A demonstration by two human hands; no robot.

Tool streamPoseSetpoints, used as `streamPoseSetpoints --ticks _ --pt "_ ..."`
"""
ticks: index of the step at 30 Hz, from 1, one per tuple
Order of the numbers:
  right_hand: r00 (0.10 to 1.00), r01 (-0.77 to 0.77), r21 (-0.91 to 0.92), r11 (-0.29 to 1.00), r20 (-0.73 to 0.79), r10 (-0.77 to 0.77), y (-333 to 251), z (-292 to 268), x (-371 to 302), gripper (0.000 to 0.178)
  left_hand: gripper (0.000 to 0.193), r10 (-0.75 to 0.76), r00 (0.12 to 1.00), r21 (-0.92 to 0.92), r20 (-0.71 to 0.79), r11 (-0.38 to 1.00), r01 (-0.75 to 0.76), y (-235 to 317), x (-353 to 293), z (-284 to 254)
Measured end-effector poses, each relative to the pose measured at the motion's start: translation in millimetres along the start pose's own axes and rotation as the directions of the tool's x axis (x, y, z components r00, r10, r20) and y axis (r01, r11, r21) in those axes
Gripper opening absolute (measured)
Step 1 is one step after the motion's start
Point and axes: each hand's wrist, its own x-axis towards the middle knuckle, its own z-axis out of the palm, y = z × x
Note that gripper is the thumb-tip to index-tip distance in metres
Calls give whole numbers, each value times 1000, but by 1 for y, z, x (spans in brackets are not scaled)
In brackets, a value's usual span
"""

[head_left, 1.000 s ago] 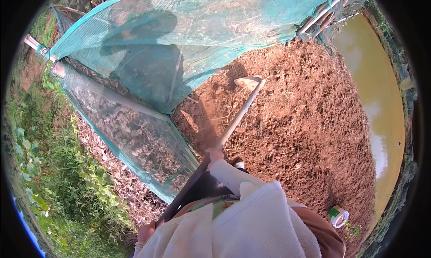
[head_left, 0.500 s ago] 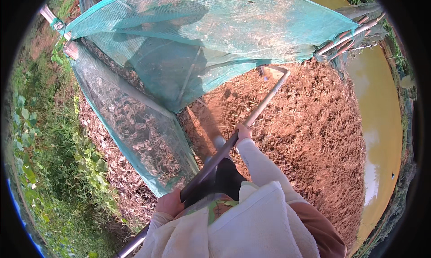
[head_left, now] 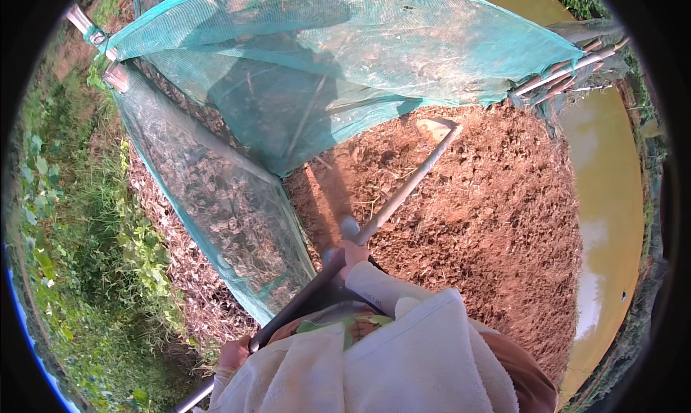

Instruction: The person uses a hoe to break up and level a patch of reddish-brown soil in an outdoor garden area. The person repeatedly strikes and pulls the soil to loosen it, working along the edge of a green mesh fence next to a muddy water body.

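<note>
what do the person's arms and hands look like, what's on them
Both the left hand and right hand look gloveless. The right sleeve is long, whitish and close-fitting, with small dark print; brown cloth shows higher up. A pale left cuff is partly visible.

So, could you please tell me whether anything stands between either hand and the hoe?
Nothing visible does: the right hand and the left hand both grip the hoe directly. The teal net lies just beyond its blade, not between hands and hoe.
</note>
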Motion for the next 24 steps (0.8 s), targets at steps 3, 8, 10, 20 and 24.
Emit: streamPoseSetpoints --ticks 3,8,10,20,24 --pt "966 259 -121 958 18 -258 -66 -10 46 13 29 57 994 -18 96 998 -56 90 44 -26" --pt "870 449 -299 842 -68 -488 -139 26 84 15 34 250 960 -285 125 936 -206 152 78 -45" --pt "933 350 -283 893 17 -360 -117 36 91 18 36 176 977 -275 122 952 -137 146 62 -47" --pt "984 165 -407 898 127 -124 99 35 -4 35 30 -259 957 -147 130 950 277 -16 -84 30" --pt "998 23 -329 944 57 -4 100 7 3 36 29 -220 973 -90 73 970 226 -21 -75 52"
